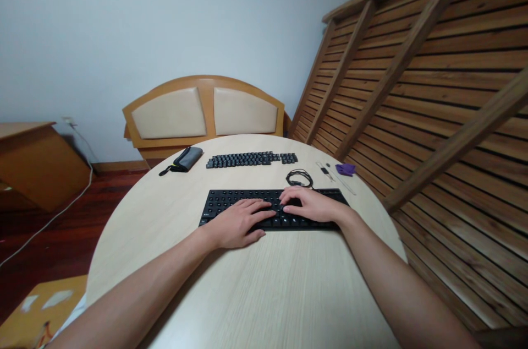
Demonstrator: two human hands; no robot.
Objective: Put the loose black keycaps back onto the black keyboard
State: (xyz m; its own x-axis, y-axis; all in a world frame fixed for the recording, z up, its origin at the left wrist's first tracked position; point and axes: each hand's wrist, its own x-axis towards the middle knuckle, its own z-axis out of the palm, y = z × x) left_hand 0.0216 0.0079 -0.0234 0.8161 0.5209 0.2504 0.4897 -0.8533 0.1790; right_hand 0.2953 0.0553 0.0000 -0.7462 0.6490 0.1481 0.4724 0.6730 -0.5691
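A black keyboard (270, 224) lies across the round table in front of me. My left hand (241, 222) rests palm down on its front middle, fingers stretched out and the thumb on the tabletop by the near edge. Just right of those fingertips, my right hand (309, 203) reaches over the keyboard, thumb and index finger apart and touching the keys. Whether a single small key sits between them is too small to make out. Behind the keyboard, black keycaps (243, 160) are laid out in rows. A coiled black cable (300, 177) lies behind my right hand.
On the table (264, 288), a grey and black pouch (187, 159) lies at the back left. Several small thin tools (325, 172) and a purple cloth-like item (345, 169) lie at the right. Wooden slats (433, 112) lean close along the right; a headboard (206, 112) stands behind.
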